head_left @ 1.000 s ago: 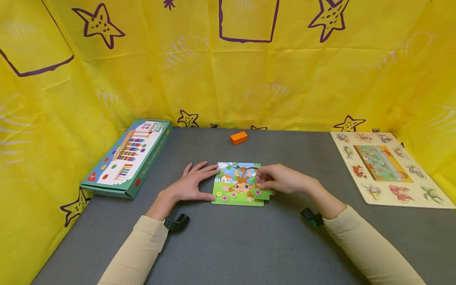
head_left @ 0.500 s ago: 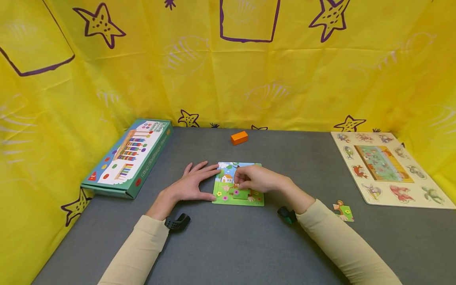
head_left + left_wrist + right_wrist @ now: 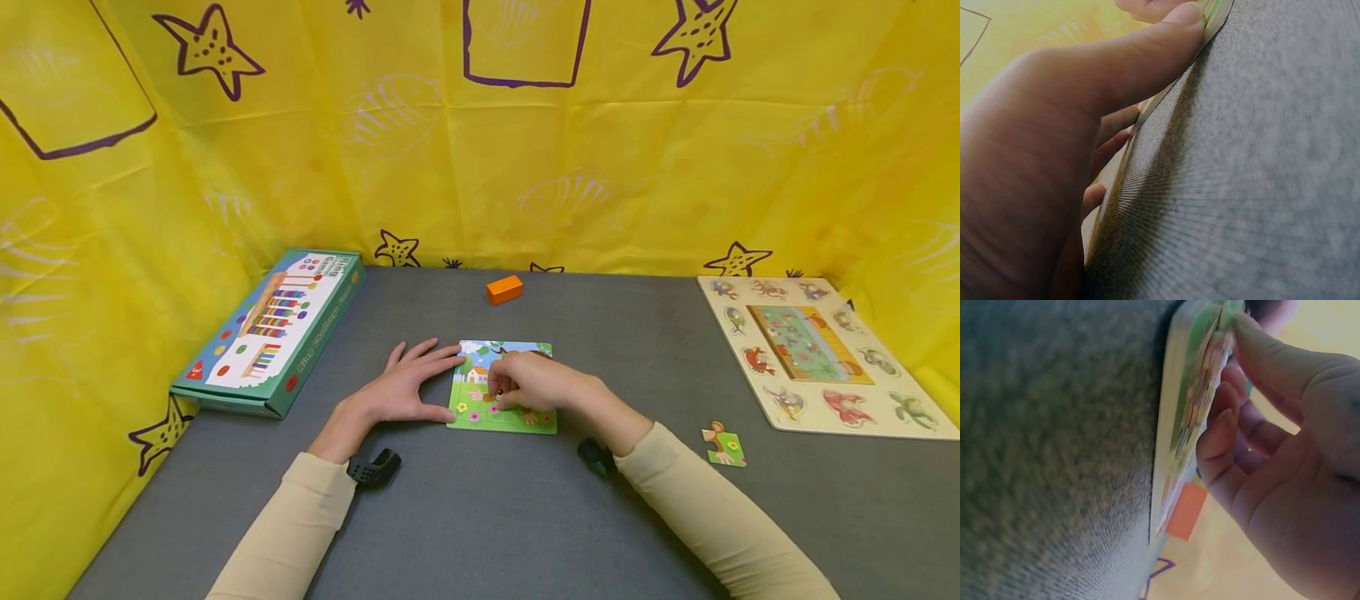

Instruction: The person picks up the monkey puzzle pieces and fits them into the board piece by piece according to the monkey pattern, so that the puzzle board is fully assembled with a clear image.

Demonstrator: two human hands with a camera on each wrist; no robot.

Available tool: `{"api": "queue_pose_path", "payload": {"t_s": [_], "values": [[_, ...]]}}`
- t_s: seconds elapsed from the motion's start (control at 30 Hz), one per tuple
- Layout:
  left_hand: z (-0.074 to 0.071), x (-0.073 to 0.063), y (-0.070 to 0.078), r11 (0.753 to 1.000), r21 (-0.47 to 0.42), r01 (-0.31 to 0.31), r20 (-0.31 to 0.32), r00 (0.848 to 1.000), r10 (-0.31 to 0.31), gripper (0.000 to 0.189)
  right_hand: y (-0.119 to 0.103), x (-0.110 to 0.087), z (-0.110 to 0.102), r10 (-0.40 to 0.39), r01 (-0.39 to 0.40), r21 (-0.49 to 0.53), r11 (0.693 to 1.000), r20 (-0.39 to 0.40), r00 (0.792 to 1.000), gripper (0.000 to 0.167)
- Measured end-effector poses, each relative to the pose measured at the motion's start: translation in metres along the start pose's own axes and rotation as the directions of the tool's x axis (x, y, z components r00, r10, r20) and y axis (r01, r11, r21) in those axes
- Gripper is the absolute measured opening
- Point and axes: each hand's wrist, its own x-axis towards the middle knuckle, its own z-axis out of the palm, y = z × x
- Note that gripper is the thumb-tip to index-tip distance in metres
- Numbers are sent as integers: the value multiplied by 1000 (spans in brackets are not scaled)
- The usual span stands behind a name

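Note:
A small picture puzzle board (image 3: 517,428) with a monkey, a house and flowers lies flat on the grey table. My left hand (image 3: 405,390) is spread at its left side, the thumb along the lower left edge and the fingertips at the upper left. Over the middle of the board, my right hand (image 3: 543,382) pinches a green puzzle piece (image 3: 494,410) with a pink flower, close down on the picture. Its curled fingers hide much of the monkey. From the side, the right wrist view shows the thumb (image 3: 1272,356) at the board's surface.
Another puzzle piece (image 3: 723,446) lies loose near the right forearm. Behind the board sits an orange block (image 3: 504,289). A ring game box (image 3: 262,333) is at the left; a wooden sea-animal board (image 3: 817,408) at the right. Yellow cloth (image 3: 480,167) encloses the table.
My right hand has carried the green piece leftward from the board's right edge to its middle and lowered it. The loose piece at the right came into view. The left hand stays put.

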Motion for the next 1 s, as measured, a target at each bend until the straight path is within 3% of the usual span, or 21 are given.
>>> {"api": "queue_pose_path", "payload": {"t_s": [0.43, 0.57, 0.77, 1.0], "values": [[0, 0, 0, 1000, 2, 3, 4, 1000, -3, 90, -9, -7, 4, -7, 8, -46, 999, 14, 1000, 7], [0, 0, 1, 1000, -2, 2, 3, 1000, -2, 90, -9, -13, 0, -9, 9, 11, 1000, 31, 999, 13], [0, 0, 1, 1000, 2, 0, 6, 1000, 0, 91, -1, -31, -12, -32, 33, 104, 994, -10, 999, 20], [-1, -1, 1, 1000, 10, 4, 10, 1000, -4, 91, 14, -62, -29, 10, -1, 123, 992, -71, 997, 24]]}}
